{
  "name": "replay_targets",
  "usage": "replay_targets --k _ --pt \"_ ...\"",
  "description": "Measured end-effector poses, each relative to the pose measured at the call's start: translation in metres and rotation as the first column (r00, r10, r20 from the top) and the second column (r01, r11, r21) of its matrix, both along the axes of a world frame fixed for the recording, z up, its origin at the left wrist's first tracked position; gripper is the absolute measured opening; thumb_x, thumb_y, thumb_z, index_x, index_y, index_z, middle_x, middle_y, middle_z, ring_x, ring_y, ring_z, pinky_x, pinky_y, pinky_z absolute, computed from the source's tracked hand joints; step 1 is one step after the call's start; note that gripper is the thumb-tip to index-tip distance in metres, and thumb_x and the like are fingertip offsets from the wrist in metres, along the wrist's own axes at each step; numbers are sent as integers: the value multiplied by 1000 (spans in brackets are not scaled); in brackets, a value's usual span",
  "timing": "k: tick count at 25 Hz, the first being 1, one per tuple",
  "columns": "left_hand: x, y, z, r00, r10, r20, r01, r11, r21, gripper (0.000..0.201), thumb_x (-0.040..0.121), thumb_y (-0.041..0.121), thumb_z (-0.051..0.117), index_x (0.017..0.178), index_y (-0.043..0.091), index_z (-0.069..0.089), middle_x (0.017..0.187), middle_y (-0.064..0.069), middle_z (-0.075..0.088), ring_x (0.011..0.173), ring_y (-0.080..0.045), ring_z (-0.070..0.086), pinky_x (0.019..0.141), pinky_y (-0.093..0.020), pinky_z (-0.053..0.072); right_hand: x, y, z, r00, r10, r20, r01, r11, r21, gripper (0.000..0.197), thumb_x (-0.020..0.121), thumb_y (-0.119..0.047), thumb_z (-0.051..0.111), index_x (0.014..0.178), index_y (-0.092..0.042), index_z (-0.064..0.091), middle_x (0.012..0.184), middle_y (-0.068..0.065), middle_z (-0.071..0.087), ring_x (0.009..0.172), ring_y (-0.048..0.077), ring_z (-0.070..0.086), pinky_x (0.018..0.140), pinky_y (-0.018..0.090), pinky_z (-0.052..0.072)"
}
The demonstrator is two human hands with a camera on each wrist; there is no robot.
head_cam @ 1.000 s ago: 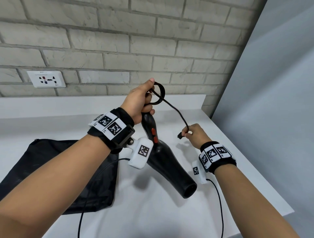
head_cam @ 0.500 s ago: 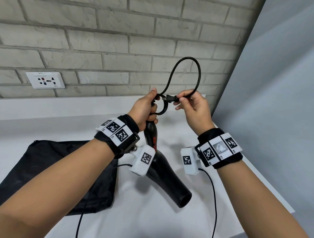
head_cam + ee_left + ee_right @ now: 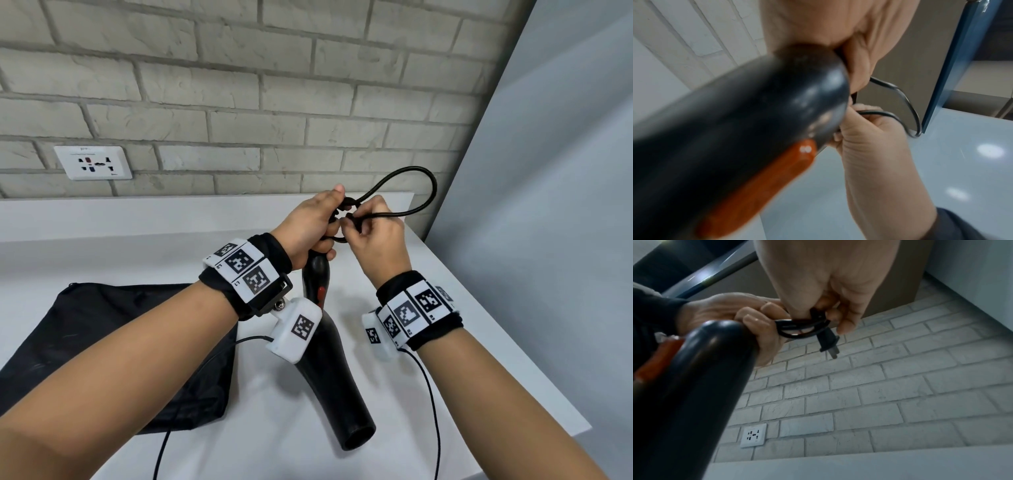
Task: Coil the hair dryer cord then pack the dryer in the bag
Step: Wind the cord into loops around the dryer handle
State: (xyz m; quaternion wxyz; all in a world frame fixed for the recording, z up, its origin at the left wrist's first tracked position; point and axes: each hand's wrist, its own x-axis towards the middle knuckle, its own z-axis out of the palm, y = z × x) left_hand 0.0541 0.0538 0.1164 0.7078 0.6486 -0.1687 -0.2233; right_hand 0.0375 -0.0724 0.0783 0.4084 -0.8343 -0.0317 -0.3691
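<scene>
Up above the white surface [image 3: 462,308], your left hand [image 3: 308,226] grips the hair dryer [image 3: 329,370] handle plus coiled cord [image 3: 404,192] while your right hand [image 3: 373,229] pinches the plug [image 3: 828,340], so tuck it snug through the loops before reaching for the black bag [image 3: 113,342].

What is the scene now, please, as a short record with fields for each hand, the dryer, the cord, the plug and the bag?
left hand: grips the dryer handle and the coiled cord
right hand: pinches the cord beside the coils
dryer: black, nozzle toward the camera, not in the bag
cord: partly coiled, one large loop free
plug: hangs under the right hand's fingers
bag: black, flat on the counter, left of the dryer
</scene>
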Motion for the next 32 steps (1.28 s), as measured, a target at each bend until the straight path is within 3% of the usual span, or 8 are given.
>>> replay_targets --k 6,8,11,16,22,26,29,32 --pt "-4 -1 -3 997 -39 -59 40 999 27 41 95 50 32 75 21 52 41 10 19 31 -7 12 44 -22 28 5 -4 -4 951 266 -159 -258 964 69 23 86 2 43 105 -11 45 81 -8 54 56 1 46 61 16 41" --pt "-3 1 -3 996 -21 -87 24 999 33 42 95 51 33 73 20 52 40 10 19 30 -7 12 45 -24 28 6 -6 -7 924 325 -201 -307 945 113 18 88 -11 43 106 -16 44 79 1 55 63 12 48 65 32 44" --pt "2 7 1 995 -13 -97 15 1000 18 43 94 52 33 71 19 46 39 10 17 30 -9 10 46 -25 27 4 -17 -20 886 354 -299 -328 935 134 29 81 -44 41 99 -21 44 64 4 46 57 17 41 61 34 38" --pt "5 18 9 997 -40 -65 39 999 -24 46 93 52 32 64 19 43 39 10 17 30 -9 9 43 -23 28 2 -41 -46 741 98 -664 -270 949 -161 37 98 -33 26 83 -12 53 66 0 46 69 20 47 67 30 37" --pt "5 25 13 999 -26 -27 25 1000 -14 36 94 36 40 62 21 40 38 10 17 30 -8 10 45 -24 28 2 -72 -66 535 -51 -843 -216 957 -194 33 97 -32 30 88 -15 56 87 7 54 84 23 51 71 28 38" --pt "2 15 8 999 -37 -18 37 999 12 35 93 36 40 61 21 40 39 10 17 31 -9 9 46 -25 25 12 -56 -48 698 21 -716 -194 968 -162 21 93 -18 43 107 -16 58 93 4 57 80 22 56 76 28 42" --pt "3 12 8 1000 -20 -18 20 1000 3 36 94 37 38 62 21 39 39 10 17 31 -9 9 46 -25 24 7 -34 -17 830 338 -443 -270 939 211 25 95 -5 37 112 -14 54 92 5 60 72 9 57 72 19 42" --pt "3 11 6 1000 -11 -20 12 1000 16 37 93 42 38 62 21 40 39 10 16 32 -9 9 47 -25 24 1 -16 14 842 521 -140 -418 794 442 23 95 -22 36 103 -28 56 93 -1 64 76 8 63 74 26 49"
